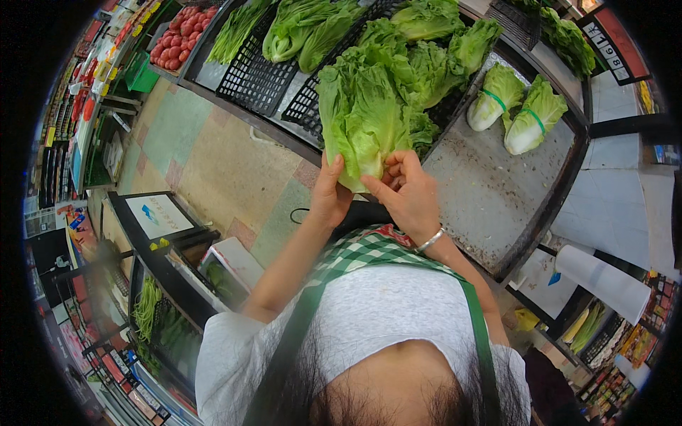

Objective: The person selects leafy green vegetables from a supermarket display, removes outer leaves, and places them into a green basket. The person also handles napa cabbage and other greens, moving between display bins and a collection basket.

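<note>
A large head of leafy lettuce (362, 122) is held up in front of me, its base towards my body. My left hand (331, 194) grips the left side of its base, thumb on the outer leaves. My right hand (407, 186), with a silver bangle at the wrist, pinches the leaves at the base's right side between thumb and fingers. More lettuce heads (431, 69) lie piled just behind it, over a black plastic crate (306, 109). To the right, two napa cabbages (495, 98), each with a green band, rest on the metal display counter (479, 186).
Another black crate (256, 85) with leafy greens (306, 32) stands at the upper left, beside red potatoes or similar produce (178, 40). The counter's dark raised edge (554, 207) curves along the right. A black-framed stand (154, 255) is at the lower left, a plastic roll (602, 282) at the right.
</note>
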The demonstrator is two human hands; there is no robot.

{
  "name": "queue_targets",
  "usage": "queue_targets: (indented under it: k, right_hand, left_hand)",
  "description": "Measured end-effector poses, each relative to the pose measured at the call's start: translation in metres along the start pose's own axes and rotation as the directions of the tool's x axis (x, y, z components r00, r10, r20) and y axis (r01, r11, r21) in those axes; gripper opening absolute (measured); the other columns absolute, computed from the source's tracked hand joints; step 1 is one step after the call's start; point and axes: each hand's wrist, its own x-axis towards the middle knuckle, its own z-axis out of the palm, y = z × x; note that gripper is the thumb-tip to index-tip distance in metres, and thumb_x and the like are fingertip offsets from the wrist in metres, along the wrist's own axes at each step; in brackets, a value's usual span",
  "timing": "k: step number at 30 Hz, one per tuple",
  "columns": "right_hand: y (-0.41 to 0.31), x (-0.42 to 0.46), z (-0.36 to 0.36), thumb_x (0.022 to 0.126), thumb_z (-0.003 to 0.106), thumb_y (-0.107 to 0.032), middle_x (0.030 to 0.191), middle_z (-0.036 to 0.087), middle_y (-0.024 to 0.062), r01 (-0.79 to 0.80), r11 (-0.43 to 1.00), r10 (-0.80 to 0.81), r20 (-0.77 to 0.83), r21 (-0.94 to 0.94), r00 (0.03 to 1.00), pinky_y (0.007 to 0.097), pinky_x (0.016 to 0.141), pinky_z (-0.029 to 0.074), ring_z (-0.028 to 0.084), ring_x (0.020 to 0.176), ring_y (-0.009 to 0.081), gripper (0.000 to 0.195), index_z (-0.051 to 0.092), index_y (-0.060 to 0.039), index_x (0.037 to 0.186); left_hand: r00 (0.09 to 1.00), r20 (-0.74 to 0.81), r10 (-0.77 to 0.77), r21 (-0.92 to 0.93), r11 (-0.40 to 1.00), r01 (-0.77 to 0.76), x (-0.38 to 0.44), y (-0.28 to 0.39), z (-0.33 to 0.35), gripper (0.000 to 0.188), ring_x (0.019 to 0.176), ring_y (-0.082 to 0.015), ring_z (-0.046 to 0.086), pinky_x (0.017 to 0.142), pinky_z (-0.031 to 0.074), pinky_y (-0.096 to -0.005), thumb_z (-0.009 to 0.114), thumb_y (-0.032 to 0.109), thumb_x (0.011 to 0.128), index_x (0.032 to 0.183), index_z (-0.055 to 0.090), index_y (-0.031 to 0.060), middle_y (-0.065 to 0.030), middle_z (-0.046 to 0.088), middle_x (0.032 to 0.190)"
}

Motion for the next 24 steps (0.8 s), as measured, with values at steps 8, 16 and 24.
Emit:
queue_targets:
  k: [8, 16, 24]
  right_hand:
    - [0.03, -0.004, 0.005, 0.08, 0.066, 0.0, 0.072, 0.061, 0.0048, 0.053, 0.991, -0.044, -0.078, 0.12, 0.996, 0.0205, 0.052, 0.048, 0.058, 0.058, 0.0069, 0.019, 0.05, 0.0011, 0.09]
    - [0.052, -0.025, 0.014, 0.083, 0.066, -0.003, 0.077, 0.062, 0.0053, 0.232, 0.899, -0.124, -0.29, 0.373, 0.949, 0.0226, 0.057, 0.051, 0.06, 0.065, 0.0078, 0.018, 0.052, -0.0004, 0.092]
    - [0.064, -0.032, -0.025, 0.089, 0.052, 0.003, 0.084, 0.06, 0.0111, 0.139, 0.827, 0.017, -0.27, 0.545, 0.963, 0.0284, 0.065, 0.056, 0.065, 0.071, 0.0169, 0.017, 0.042, -0.0011, 0.102]
  left_hand:
    - [0.992, -0.107, 0.065, -0.045, 0.997, -0.07, -0.009, -0.013, 0.022, 0.052, 0.124, -0.0212, 0.045, 0.103, 0.037, -0.0402, 0.048, 0.041, 0.096, 0.138, 0.035, 0.013, -0.0041, 0.046, 0.134]
    - [0.994, -0.075, -0.076, -0.19, 0.98, 0.06, -0.016, -0.016, 0.037, 0.054, 0.123, -0.0222, 0.046, 0.101, 0.039, -0.0404, 0.042, 0.049, 0.096, 0.138, 0.037, 0.0143, -0.0048, 0.048, 0.133]
    - [0.985, -0.018, -0.172, -0.374, 0.915, 0.152, -0.007, -0.012, 0.026, 0.059, 0.116, -0.0242, 0.05, 0.088, 0.046, -0.0438, 0.038, 0.059, 0.093, 0.135, 0.04, 0.0174, -0.0056, 0.049, 0.131]
